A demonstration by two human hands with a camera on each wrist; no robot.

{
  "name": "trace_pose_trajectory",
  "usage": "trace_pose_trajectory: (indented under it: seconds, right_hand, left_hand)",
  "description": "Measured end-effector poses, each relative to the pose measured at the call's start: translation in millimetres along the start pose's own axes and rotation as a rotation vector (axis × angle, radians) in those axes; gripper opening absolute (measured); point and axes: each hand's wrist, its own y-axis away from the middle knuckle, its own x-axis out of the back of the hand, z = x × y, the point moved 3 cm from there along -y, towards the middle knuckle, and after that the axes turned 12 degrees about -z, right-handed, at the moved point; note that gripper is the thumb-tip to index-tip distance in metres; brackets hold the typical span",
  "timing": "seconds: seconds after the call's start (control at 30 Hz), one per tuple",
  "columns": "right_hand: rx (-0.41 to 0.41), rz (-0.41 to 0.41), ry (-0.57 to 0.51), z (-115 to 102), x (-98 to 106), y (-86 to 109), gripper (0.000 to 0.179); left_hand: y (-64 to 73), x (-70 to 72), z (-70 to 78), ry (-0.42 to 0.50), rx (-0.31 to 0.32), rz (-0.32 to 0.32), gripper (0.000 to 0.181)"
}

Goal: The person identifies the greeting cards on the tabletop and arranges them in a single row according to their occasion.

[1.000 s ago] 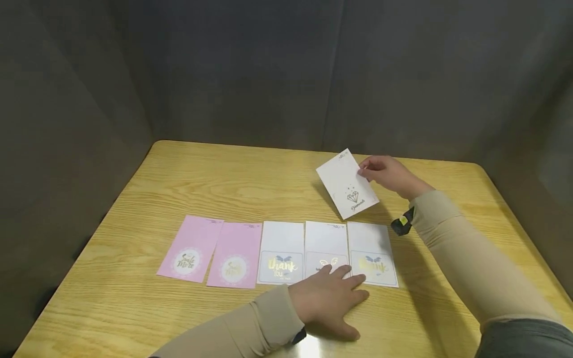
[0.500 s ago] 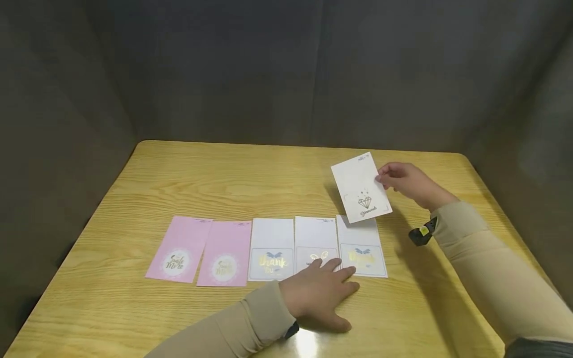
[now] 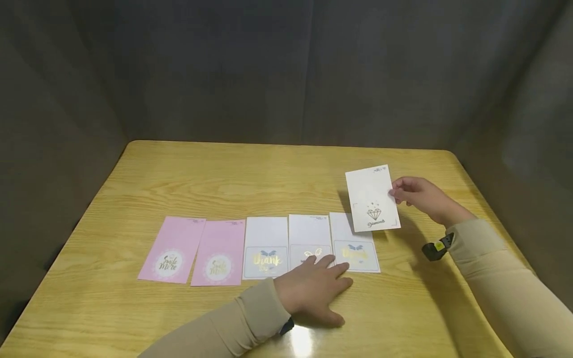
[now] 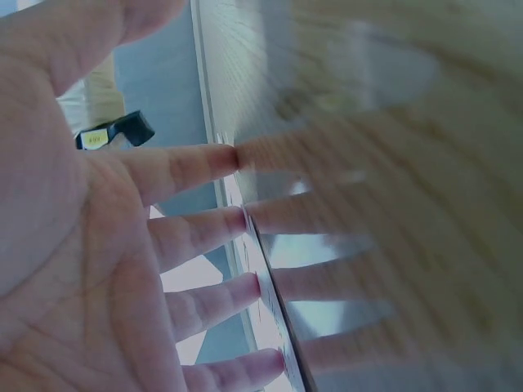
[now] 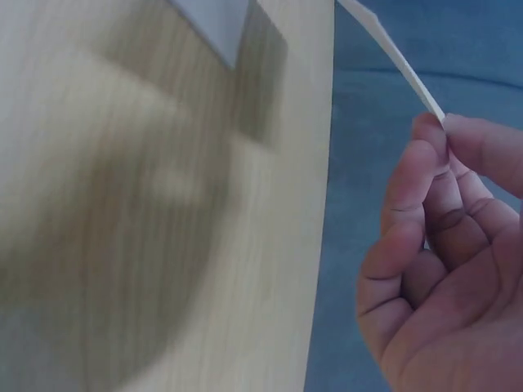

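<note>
My right hand pinches the right edge of a white card printed with a heart-shaped gem and "Diamonds". The card is raised above the table, its lower part covering the top of the rightmost "thank" card. In the right wrist view, thumb and fingertips meet on the thin edge of the diamond card. With fingers spread, my left hand rests its fingertips at the lower edges of the winged white card and the rightmost card. Left of these lies another "thank you" card.
Two pink "Smile More" cards continue the row to the left. All lie flat on the wooden table, whose far edge meets a dark curtain.
My right hand has carried the diamond card rightward and nearer, turning it more upright, until it overlaps the rightmost card in view. My left hand keeps its place on the cards; the head view has shifted.
</note>
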Motion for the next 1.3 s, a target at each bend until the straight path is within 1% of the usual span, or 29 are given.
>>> trace_pose_trajectory:
  seconds: [0.27,0.5,0.77,1.0,1.17,1.3]
  right_hand:
    - [-0.051,0.004,-0.011,29.3,1.0,20.0,0.028]
    - [-0.079,0.006,-0.009,44.8,-1.1,31.6,0.030]
    - [-0.097,0.012,-0.016,61.5,-1.8,47.0,0.029]
    - [-0.116,0.009,-0.006,70.5,-8.6,56.5,0.025]
    - [-0.105,-0.012,0.008,72.4,-15.1,57.5,0.020]
    - [-0.119,-0.024,0.025,74.5,-19.8,58.6,0.018]
  left_hand:
    - [-2.1,1.2,-0.4,0.009,-0.019,-0.010,0.075]
    - [-0.7,0.8,0.7,0.029,-0.018,-0.018,0.075]
    - [-0.9,1.8,1.1,0.015,-0.010,-0.018,0.076]
    - [-1.7,1.2,2.0,0.010,-0.002,-0.023,0.076]
    - [-3.6,0.9,0.9,-0.010,0.007,-0.030,0.076]
    - [-4.5,0.8,0.9,-0.014,0.007,-0.030,0.075]
